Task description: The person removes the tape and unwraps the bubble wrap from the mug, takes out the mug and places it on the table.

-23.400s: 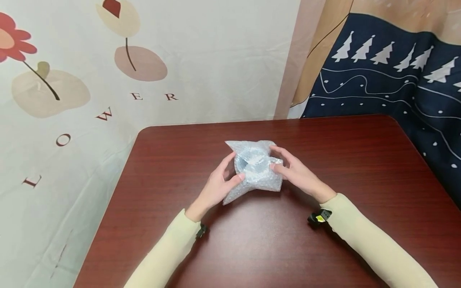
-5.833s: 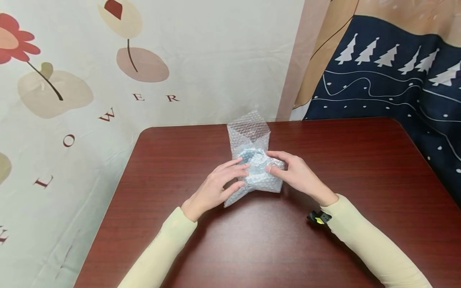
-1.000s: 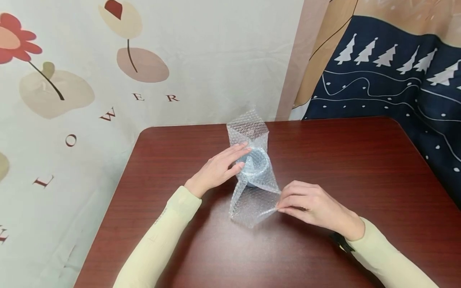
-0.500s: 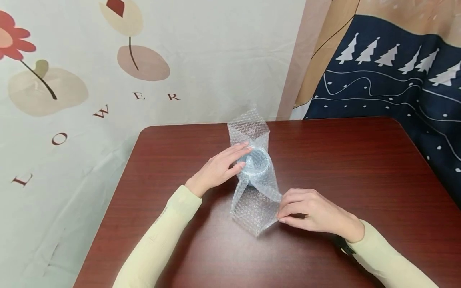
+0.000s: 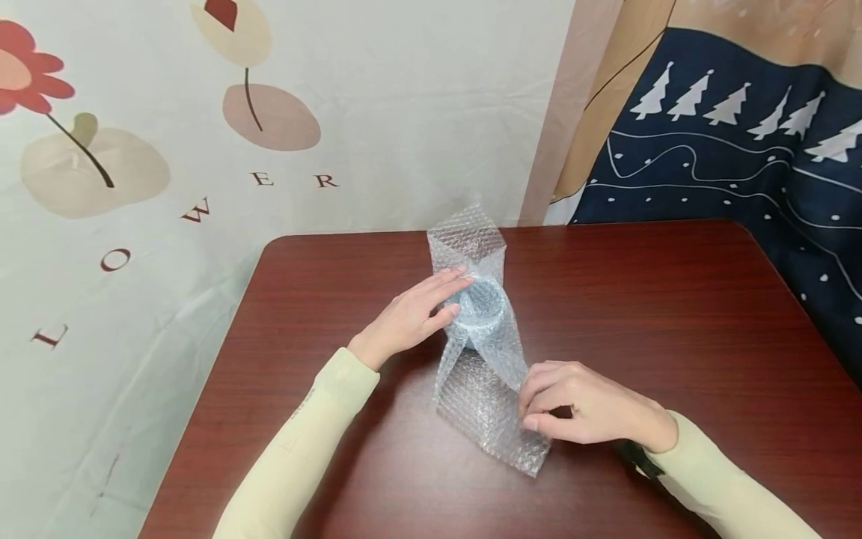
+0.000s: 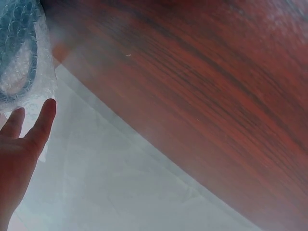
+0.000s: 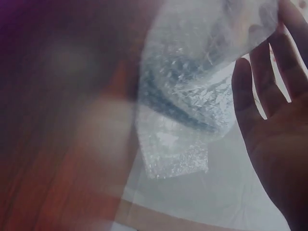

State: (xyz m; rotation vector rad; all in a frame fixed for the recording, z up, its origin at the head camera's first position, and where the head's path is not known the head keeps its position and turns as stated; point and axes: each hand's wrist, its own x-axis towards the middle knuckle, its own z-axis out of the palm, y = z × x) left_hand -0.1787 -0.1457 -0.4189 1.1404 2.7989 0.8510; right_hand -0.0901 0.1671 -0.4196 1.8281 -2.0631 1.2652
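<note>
A round bluish thing (image 5: 481, 299) lies in clear bubble wrap (image 5: 481, 404) on the table. The wrap blurs what kind of thing it is. My left hand (image 5: 414, 311) rests on its left side with straight, spread fingers; in the left wrist view two fingertips (image 6: 45, 108) touch the wrap. With curled fingers and thumb, my right hand (image 5: 582, 400) holds the wrap's right edge, nearer the table's front. In the right wrist view the wrap (image 7: 192, 62) stretches up toward the fingers, and the thumb is out of sight there.
A dark red wooden table (image 5: 323, 299) carries the package. One end of the wrap (image 5: 468, 236) stands up near the table's back edge. Behind hang a pale flower-print cloth (image 5: 404, 90) and a navy cloth (image 5: 714, 172) with white trees.
Since a second ago my right hand has moved slightly toward the front, and the near wrap flap has spread out to the lower right. My left hand has stayed in place.
</note>
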